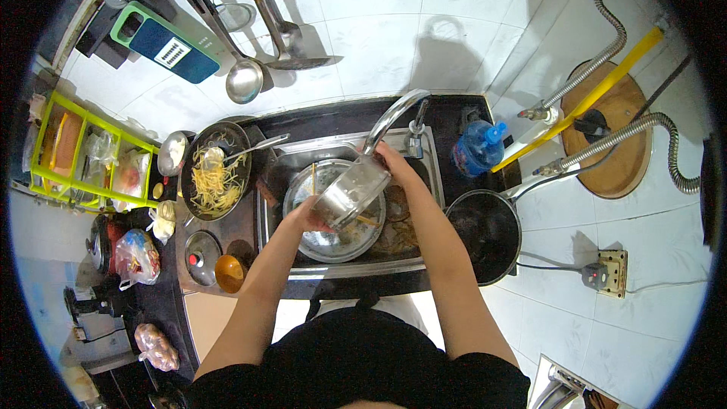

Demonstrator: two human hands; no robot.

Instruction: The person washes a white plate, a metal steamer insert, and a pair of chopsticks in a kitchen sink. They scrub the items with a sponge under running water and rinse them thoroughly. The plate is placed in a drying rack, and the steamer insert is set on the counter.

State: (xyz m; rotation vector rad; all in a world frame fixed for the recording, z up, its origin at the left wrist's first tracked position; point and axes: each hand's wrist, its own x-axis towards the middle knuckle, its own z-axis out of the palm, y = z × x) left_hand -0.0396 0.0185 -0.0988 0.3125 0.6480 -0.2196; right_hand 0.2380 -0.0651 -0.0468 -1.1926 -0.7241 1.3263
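Observation:
My left hand (309,217) grips the lower left side of a see-through container (353,190), which is tilted under the curved metal faucet (392,116). On its upper right side is my right hand (392,163), also holding it; its fingers are partly hidden. Whether water is running I cannot tell. Beneath the container a round metal basin (335,253) sits in the stainless steel sink (363,271). A pair of chopsticks (313,173) lies across the basin, partly hidden by the container. Brownish scraps (400,238) show at the sink's right.
Left of the sink stand a frying pan with pale shreds (216,184), a glass lid (200,261) and an orange-brown bowl (230,274). On the right are a blue bottle (478,147) and a dark pot (484,238). A ladle (244,80) hangs on the wall.

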